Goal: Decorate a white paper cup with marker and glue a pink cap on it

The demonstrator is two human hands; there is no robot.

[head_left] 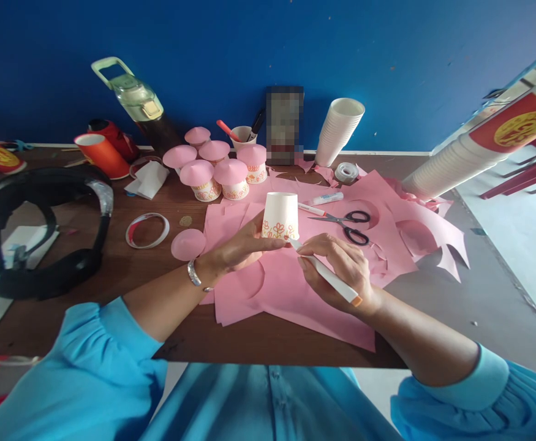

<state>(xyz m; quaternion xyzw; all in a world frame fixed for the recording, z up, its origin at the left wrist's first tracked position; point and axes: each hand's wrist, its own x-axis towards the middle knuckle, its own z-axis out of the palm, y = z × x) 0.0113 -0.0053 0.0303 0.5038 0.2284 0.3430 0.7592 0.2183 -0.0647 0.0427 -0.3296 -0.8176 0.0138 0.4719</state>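
My left hand [244,242] grips a white paper cup [280,211] turned upside down, with orange flowers drawn around its lower rim. In my right hand [341,269] is a white marker [329,278] with an orange end, its tip at the cup's rim. Sheets of pink paper [290,294] lie beneath both hands. Just beyond the cup are black-handled scissors [348,226], another white marker [311,209] and a small clear tube [326,198]. Several decorated cups with pink cone tops [231,177] stand behind to the left, and a loose pink cone [188,244] lies near my left wrist.
A tape roll [147,231] and a black headset-like strap [47,233] lie on the left. A bottle [139,104], a cup of pens [244,136] and stacked white cups [340,131] stand by the blue wall. Another long cup stack [456,156] leans at right beside paper scraps [433,226].
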